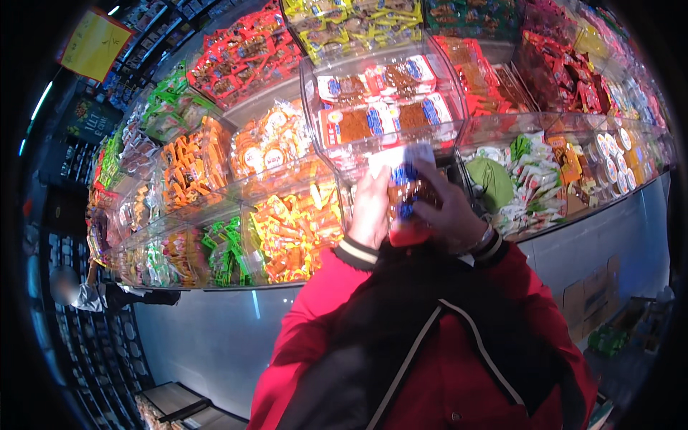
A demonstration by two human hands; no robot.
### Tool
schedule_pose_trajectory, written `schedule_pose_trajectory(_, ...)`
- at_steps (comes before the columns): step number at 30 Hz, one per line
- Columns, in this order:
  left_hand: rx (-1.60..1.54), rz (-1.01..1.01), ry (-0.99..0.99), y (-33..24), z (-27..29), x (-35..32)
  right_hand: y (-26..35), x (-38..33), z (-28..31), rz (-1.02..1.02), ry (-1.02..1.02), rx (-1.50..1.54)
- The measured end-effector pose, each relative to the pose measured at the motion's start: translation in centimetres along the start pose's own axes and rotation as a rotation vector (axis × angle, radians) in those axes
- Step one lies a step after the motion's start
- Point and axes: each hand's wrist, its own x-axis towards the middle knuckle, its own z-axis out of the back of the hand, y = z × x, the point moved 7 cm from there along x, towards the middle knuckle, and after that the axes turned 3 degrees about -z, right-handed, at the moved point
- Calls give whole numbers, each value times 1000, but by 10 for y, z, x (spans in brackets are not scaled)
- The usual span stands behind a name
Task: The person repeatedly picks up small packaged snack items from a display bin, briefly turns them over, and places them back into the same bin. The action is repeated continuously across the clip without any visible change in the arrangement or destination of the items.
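Note:
Close to my body, at the front of the snack counter, both hands hold a snack packet with a white top, a brown see-through middle and a red lower end. My left hand is closed along its left side. My right hand grips it from the right, with fingers lying across the front. Whether it is one packet or a small stack I cannot tell. Just beyond, a clear bin contains several similar red, white and brown packets.
Clear bins of wrapped snacks spread left, right and beyond, with orange-yellow packets to the left and a green rounded thing to the right. Lidded cups stand farther right. At far left is another person near shelves; cardboard lies lower right.

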Motion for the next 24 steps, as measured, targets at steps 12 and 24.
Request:
schedule_pose_trajectory(12, 1131, -69, 72, -12, 71, 65, -22, -6, 84, 23, -280, 597)
schedule_pose_trajectory(24, 1944, 337, 309, 71, 115, 51, -81, -36, 84, -196, -384, 585)
